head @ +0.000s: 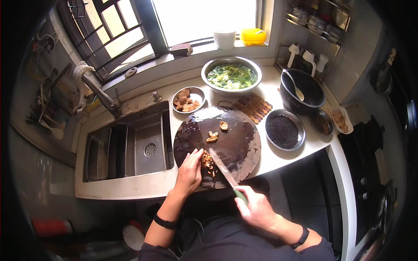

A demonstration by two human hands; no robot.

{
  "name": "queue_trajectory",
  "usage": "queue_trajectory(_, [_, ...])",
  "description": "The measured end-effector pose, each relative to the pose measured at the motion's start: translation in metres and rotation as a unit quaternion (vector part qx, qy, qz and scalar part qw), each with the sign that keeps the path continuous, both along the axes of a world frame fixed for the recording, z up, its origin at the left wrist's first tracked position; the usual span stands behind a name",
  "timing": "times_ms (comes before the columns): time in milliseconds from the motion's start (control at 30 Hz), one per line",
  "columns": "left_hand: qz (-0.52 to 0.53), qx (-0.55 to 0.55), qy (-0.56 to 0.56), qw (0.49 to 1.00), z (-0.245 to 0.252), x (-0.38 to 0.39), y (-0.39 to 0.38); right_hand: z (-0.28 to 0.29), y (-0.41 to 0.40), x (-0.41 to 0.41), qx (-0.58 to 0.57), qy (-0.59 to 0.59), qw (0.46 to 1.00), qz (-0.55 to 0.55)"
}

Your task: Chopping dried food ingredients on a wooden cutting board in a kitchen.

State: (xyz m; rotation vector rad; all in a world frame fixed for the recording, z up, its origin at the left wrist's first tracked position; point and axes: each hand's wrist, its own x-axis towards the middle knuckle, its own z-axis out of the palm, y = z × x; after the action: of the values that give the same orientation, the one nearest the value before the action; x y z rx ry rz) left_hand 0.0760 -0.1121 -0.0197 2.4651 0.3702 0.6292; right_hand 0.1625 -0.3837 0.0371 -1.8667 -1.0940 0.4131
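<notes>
My right hand (256, 207) grips the green handle of a kitchen knife (225, 168). Its blade points away from me, low over a round, dark, wet chopping board (238, 140). Left of the blade lies a small heap of chopped brown pieces (207, 160), perhaps dried mushroom or preserved vegetable. My left hand (190, 173) rests at the heap's left side, fingers extended and close together, fingertips touching the pieces. Farther up the board sit larger uncut brown pieces (212, 137) and a single one (223, 126).
Left is a double sink (138, 146) with a faucet (101, 89). Around the board stand a bowl of brown chunks (186, 99), a basin of greens in water (232, 76), a wooden trivet (253, 106), a bowl of dark crumbly food (284, 130) and a black pot with a ladle (303, 91).
</notes>
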Motion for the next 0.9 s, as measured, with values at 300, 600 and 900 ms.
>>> queue_trajectory(300, [0.062, -0.017, -0.046, 0.997, 0.019, -0.02, -0.016, 0.01, 0.01, 0.03, 0.006, 0.145, 0.989, -0.005])
queue_trajectory(600, [-0.023, 0.039, 0.014, 0.999, 0.031, 0.072, 0.035, 0.007, -0.019, 0.047, -0.047, 0.263, 0.962, -0.063])
queue_trajectory(900, [-0.062, 0.1, 0.145, 0.982, 0.02, 0.095, 0.057, 0.008, -0.024, 0.047, -0.046, 0.278, 0.958, -0.049])
